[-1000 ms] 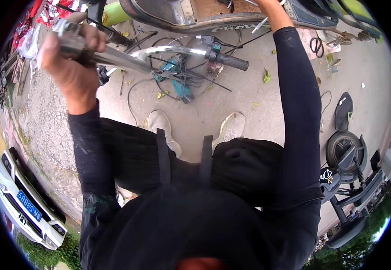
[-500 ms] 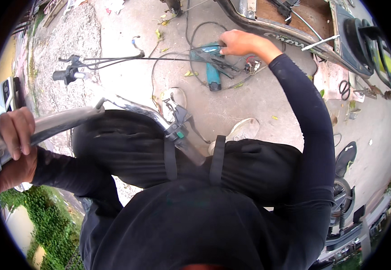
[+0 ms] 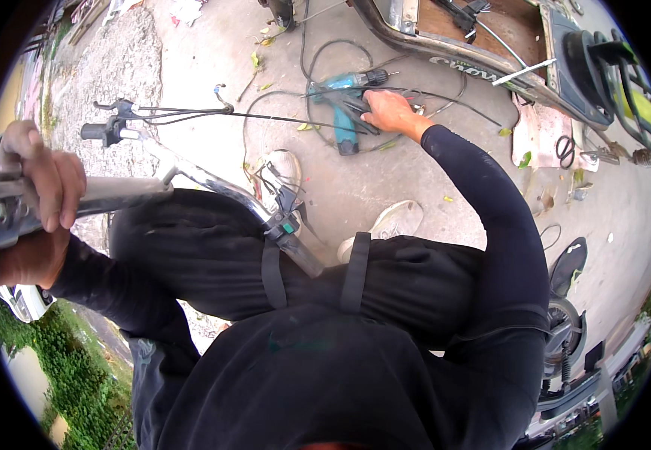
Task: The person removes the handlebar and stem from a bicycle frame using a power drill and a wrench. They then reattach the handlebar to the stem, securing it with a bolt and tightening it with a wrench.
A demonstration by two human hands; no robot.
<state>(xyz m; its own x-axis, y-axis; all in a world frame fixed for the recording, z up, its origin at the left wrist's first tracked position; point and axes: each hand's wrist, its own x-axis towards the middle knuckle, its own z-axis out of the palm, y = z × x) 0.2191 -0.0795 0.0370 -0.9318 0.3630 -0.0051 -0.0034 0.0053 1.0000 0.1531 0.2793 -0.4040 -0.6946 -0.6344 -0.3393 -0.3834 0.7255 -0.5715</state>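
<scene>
My left hand [image 3: 40, 187] grips the clamp end of a silver metal tube [image 3: 119, 193] at the far left. The tube joins a chrome handlebar [image 3: 209, 178] with black controls, slanting across my knees. Black control cables [image 3: 273, 117] stretch from its upper end toward my right hand [image 3: 393, 112]. That hand reaches down to the ground, its fingers closed on the dark cables; the fingertips are partly hidden. Beside and beneath it lies a teal power drill [image 3: 345, 135], its chuck pointing right.
A scooter body frame [image 3: 423, 41] lies at the upper right with a white-handled rod across it. Black-handled scissors [image 3: 566, 150] rest on a pinkish sheet. A wheel [image 3: 563, 337] stands at the lower right. Cords loop round the drill; my shoes [image 3: 396, 219] are close by.
My right hand has moved down and slightly left, from above the drill to beside its handle. My left hand and the tube's clamp end have risen and shifted inward.
</scene>
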